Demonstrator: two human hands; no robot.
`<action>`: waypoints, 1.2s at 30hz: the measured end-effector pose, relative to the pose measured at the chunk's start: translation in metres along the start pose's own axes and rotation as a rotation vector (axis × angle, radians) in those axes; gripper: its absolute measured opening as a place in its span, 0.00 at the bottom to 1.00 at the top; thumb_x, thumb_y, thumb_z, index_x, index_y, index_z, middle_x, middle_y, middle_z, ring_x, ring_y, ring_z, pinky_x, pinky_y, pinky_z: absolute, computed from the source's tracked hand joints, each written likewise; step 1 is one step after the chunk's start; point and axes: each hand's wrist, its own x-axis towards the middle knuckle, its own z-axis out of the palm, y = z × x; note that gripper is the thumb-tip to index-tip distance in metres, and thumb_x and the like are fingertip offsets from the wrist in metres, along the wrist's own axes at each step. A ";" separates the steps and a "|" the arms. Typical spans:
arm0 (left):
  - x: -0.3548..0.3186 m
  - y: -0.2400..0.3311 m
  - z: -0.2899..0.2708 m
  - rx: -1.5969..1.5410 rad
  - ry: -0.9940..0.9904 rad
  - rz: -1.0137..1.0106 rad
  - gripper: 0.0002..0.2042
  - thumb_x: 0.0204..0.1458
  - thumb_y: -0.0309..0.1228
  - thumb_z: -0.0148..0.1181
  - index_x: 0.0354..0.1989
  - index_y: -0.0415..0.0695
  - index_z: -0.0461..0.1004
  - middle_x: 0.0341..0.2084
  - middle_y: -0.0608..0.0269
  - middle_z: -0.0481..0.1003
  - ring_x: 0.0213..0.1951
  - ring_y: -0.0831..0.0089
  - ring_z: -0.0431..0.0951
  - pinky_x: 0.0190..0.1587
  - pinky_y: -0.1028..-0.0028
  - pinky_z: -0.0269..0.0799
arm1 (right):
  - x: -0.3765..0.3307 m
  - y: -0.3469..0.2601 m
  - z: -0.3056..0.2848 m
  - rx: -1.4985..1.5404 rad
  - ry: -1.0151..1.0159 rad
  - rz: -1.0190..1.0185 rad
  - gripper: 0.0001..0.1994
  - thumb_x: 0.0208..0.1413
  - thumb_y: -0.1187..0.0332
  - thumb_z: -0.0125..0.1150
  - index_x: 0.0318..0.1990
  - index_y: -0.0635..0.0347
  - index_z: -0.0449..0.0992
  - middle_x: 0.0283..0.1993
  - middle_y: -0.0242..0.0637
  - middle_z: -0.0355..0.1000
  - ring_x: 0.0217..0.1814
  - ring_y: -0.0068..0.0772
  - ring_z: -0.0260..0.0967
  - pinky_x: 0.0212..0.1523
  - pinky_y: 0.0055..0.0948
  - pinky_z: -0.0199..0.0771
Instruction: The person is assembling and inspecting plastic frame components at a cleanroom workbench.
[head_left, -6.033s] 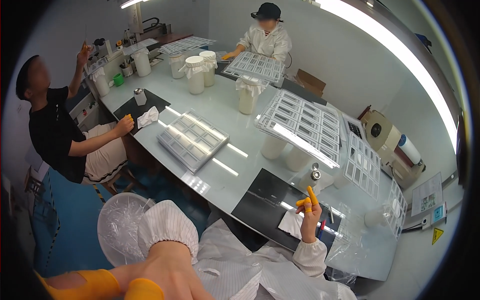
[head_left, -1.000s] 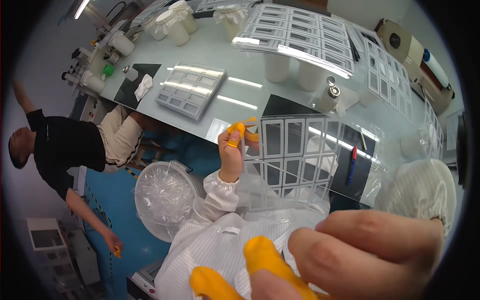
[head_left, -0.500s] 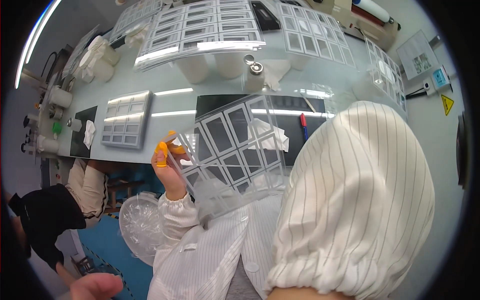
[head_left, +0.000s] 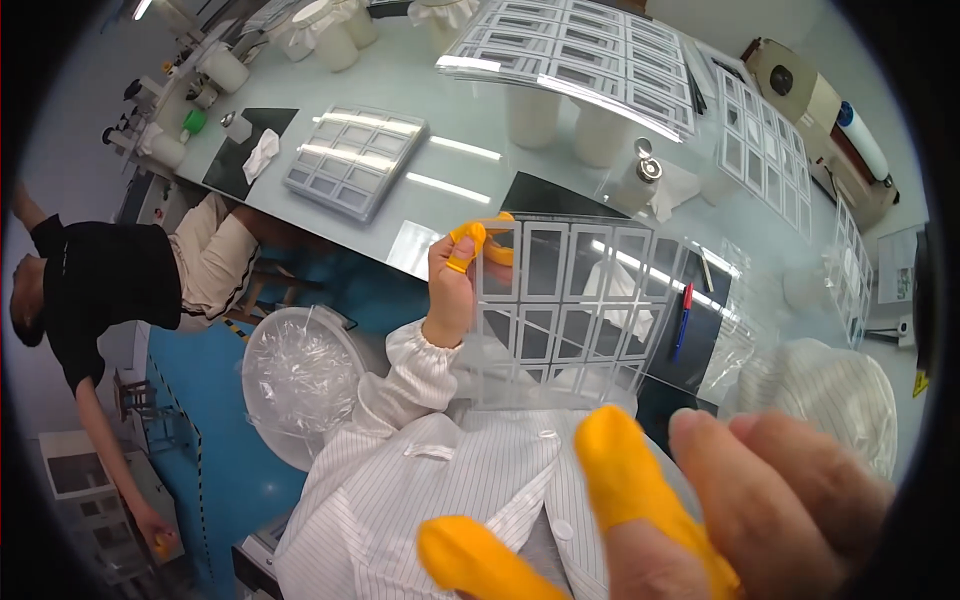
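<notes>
Yellow finger cots cover some fingertips of my left hand (head_left: 455,290), which is closed on the upper left edge of a clear plastic sheet (head_left: 568,333). Rows of grey-bordered rectangular windows mark this sheet, held tilted in front of my striped white smock. Large and close at the lower right is my right hand (head_left: 700,510). Its thumb and index finger wear yellow cots and stand apart with nothing between them. Behind the sheet, a white wipe (head_left: 628,308) and a black mat (head_left: 700,350) show through. On the mat lies a red-and-blue pen (head_left: 683,322).
A stack of windowed sheets (head_left: 355,160) lies on the glass-topped table (head_left: 470,140). More sheets (head_left: 580,65) rest on white tubs (head_left: 600,135). A metal-topped bottle (head_left: 640,180) stands nearby. Left are a bin of crumpled film (head_left: 300,375) and another person (head_left: 120,275).
The view has shifted. My right arm has drawn back, bringing the right hand into view close up. The sheet now hangs straighter in my left hand; the other person's arm reaches lower.
</notes>
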 end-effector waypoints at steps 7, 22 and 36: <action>-0.002 0.010 -0.011 0.113 0.069 0.048 0.18 0.50 0.40 0.41 0.35 0.35 0.69 0.22 0.60 0.71 0.17 0.73 0.70 0.22 0.80 0.67 | -0.022 -0.005 -0.016 -0.099 -0.074 0.150 0.13 0.39 0.67 0.52 0.32 0.64 0.67 0.27 0.36 0.64 0.25 0.28 0.62 0.26 0.22 0.63; 0.005 0.004 -0.019 -0.181 0.235 -0.024 0.11 0.50 0.37 0.41 0.38 0.46 0.62 0.27 0.66 0.69 0.27 0.75 0.70 0.27 0.78 0.65 | -0.025 -0.019 -0.002 -0.070 -0.019 0.102 0.12 0.41 0.66 0.49 0.32 0.65 0.66 0.26 0.37 0.64 0.25 0.30 0.62 0.27 0.24 0.62; 0.000 0.010 -0.004 -0.098 0.056 0.037 0.15 0.49 0.31 0.39 0.47 0.50 0.61 0.24 0.67 0.69 0.23 0.79 0.69 0.24 0.80 0.68 | -0.016 -0.014 0.019 0.031 0.038 -0.045 0.12 0.43 0.65 0.45 0.32 0.65 0.65 0.26 0.38 0.64 0.26 0.31 0.62 0.28 0.25 0.61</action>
